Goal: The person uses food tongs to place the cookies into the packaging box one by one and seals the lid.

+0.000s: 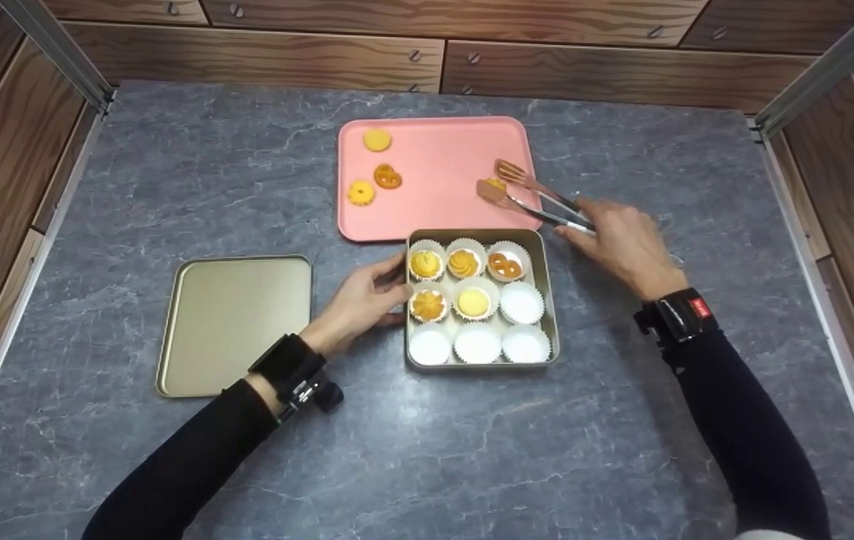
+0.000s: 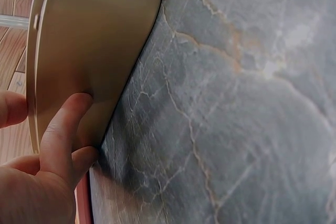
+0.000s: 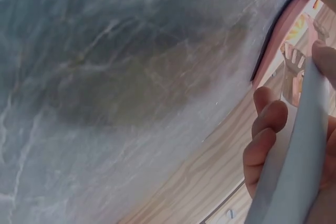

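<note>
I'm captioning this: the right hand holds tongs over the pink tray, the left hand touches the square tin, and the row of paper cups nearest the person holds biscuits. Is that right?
The last part's wrong: the head view shows that row of paper cups empty. The right hand holds tongs over the pink tray, and the left hand touches the square tin.

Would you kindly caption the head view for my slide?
Right hand holds tongs around a cookie; left hand holds the tin.
</note>
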A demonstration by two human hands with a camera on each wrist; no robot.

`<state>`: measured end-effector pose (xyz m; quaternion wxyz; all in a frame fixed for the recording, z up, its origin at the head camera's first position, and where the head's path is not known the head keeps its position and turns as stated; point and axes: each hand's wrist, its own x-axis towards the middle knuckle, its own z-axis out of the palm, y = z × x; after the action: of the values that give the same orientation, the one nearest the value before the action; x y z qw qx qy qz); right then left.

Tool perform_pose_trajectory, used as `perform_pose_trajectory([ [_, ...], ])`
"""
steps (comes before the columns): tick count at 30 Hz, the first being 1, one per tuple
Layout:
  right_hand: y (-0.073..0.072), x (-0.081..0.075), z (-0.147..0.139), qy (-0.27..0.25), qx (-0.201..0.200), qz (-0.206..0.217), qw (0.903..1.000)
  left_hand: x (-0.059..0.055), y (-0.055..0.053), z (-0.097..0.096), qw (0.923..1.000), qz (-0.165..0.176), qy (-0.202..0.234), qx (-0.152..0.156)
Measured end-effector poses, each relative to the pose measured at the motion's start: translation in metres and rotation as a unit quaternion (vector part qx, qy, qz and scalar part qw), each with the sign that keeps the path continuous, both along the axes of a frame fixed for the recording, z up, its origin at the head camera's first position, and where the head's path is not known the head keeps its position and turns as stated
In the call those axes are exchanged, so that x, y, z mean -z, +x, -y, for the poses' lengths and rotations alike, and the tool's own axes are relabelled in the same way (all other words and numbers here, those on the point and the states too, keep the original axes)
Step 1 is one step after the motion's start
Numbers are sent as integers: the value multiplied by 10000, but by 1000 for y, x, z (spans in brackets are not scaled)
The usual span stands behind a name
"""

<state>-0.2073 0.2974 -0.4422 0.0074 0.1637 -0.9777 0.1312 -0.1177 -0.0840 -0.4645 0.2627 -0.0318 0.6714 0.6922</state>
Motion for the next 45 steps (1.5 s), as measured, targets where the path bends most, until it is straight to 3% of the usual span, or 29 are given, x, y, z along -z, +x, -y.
perform_pose_trajectory([
  [18, 22, -14, -6, -297, -80, -385, 9988, 1, 2, -1, 10000, 23, 54, 19],
  [36, 70, -42, -21, -486, -766, -1291, 9875, 0, 2, 0, 10000, 15, 22, -2],
  [45, 96, -50, -26, -452, -988, -1364, 9847, -3, 1, 0, 9999, 33, 84, 47],
])
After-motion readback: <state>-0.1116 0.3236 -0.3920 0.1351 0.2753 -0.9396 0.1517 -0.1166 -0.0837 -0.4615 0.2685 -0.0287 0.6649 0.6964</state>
